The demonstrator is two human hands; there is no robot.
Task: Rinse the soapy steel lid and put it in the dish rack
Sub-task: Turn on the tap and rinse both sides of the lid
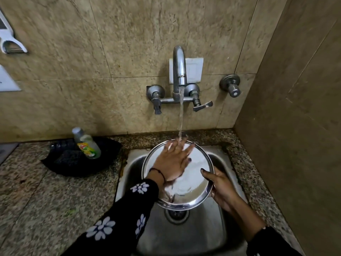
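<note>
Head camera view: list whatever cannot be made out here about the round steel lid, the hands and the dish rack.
- Dish rack: not in this view, so its place is unknown.
- Round steel lid: the open left hand covers much of its face; any soap is lost in glare and running water.
- Left fingertips: smeared by motion blur under the stream.
- Right hand: grips the lid's rim, its fingers hidden behind it.
- Green dish soap bottle: label too blurred to read.
</note>
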